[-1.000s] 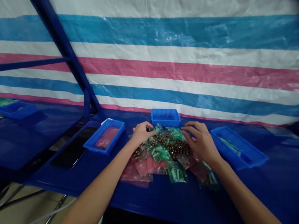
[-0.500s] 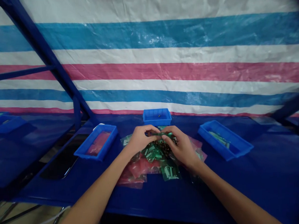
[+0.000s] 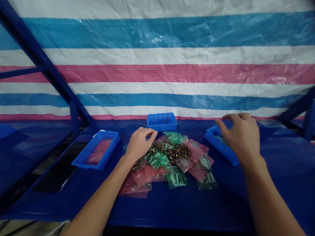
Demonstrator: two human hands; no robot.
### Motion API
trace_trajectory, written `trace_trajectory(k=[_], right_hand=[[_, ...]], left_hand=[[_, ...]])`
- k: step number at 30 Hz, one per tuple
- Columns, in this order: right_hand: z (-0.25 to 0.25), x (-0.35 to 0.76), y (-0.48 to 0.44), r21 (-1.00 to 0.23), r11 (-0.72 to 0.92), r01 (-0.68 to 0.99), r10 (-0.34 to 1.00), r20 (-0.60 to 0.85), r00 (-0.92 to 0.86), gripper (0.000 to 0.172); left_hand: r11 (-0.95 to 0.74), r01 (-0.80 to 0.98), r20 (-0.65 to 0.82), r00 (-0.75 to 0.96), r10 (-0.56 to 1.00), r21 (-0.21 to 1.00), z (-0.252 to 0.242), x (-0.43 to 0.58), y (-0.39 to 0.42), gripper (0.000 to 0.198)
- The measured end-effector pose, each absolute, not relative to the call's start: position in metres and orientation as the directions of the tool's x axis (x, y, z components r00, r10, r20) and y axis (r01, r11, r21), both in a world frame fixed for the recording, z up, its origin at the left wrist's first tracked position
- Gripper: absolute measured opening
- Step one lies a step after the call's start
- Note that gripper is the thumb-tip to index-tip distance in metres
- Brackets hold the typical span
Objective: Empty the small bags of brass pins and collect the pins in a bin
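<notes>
A blue-covered desk (image 3: pixel 176 213) runs across the view, with a striped blue, white and pink tarp (image 3: pixel 156 76) hanging behind it and a blue steel frame (image 3: pixel 39 56) crossing the left side.

At the far left edge, a blue tray (image 3: pixel 3 133) is cut off by the frame of the view. Nearer the desk's left edge lies a black phone (image 3: pixel 56 169), face up, and just right of it a blue tray (image 3: pixel 88 166) holding a pink bag.

At the middle of the desk, small plastic bags, pink (image 3: pixel 146 176) and green (image 3: pixel 176 177), lie in a loose spread. A heap of brass fittings (image 3: pixel 171 151) sits on top of them. The left hand (image 3: pixel 140 143) rests at the heap's left side, on the bags. Its fingers (image 3: pixel 150 132) lie close together and curl downward, just beside the brass, and whether they hold anything cannot be told.

Beyond the heap, at the desk's far edge, a small blue tray (image 3: pixel 161 126) holds one brass fitting.

To the right, the right hand (image 3: pixel 240 135) hovers over a blue tray (image 3: pixel 220 152) containing green bags, well apart from the heap. Its fingers (image 3: pixel 224 120) are spread apart, with nothing visible between them.
</notes>
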State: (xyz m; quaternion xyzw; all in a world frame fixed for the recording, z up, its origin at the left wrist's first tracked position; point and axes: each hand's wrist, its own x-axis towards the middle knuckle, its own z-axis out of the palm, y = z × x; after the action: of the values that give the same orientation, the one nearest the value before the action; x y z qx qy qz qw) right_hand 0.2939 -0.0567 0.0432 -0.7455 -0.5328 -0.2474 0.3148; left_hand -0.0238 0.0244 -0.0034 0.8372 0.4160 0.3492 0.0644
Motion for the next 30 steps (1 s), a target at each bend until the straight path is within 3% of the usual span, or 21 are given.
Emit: trace_trajectory(k=[3,5,7,12,18,21,25,28,30], right_hand=[[0.027,0.278,-0.048,-0.200,-0.007,0.980,0.789,0.600,0.129,0.030],[0.012,0.261,-0.042,-0.224,0.180,0.958,0.912,0.402,-0.077,0.025],[-0.003,0.246,-0.039,-0.218,0.228,0.949,0.953,0.247,-0.173,0.024],[-0.028,0.225,-0.026,-0.175,0.118,0.977,0.947,0.317,-0.058,0.035],[-0.028,0.220,-0.004,-0.342,0.089,0.936,0.964,0.267,0.006,0.021],[-0.020,0.226,-0.008,-0.532,0.159,0.832,0.939,0.341,0.038,0.017],[-0.006,0.228,-0.026,-0.850,0.234,0.471,0.949,0.305,0.079,0.026],[0.002,0.217,-0.039,-0.952,0.207,0.225,0.976,0.215,0.014,0.032],[0.004,0.204,-0.045,-0.969,0.193,0.158,0.981,0.186,-0.056,0.032]], left_hand=[[-0.650,0.677,0.528,0.433,0.731,0.345,-0.005,-0.024,0.025,0.026],[-0.646,0.695,0.517,0.445,0.731,0.316,-0.007,-0.024,0.025,0.027],[-0.641,0.709,0.508,0.452,0.734,0.296,-0.008,-0.024,0.026,0.028],[-0.617,0.735,0.498,0.438,0.749,0.281,-0.012,-0.025,0.027,0.030],[-0.619,0.730,0.494,0.440,0.750,0.290,-0.013,-0.025,0.027,0.030],[-0.619,0.719,0.496,0.432,0.754,0.315,-0.011,-0.025,0.026,0.031],[-0.624,0.630,0.470,0.423,0.775,0.462,-0.004,-0.021,0.020,0.029],[-0.575,0.431,0.350,0.497,0.794,0.695,0.002,-0.015,0.011,0.029],[-0.499,0.319,0.266,0.559,0.786,0.805,0.004,-0.012,0.007,0.036]])
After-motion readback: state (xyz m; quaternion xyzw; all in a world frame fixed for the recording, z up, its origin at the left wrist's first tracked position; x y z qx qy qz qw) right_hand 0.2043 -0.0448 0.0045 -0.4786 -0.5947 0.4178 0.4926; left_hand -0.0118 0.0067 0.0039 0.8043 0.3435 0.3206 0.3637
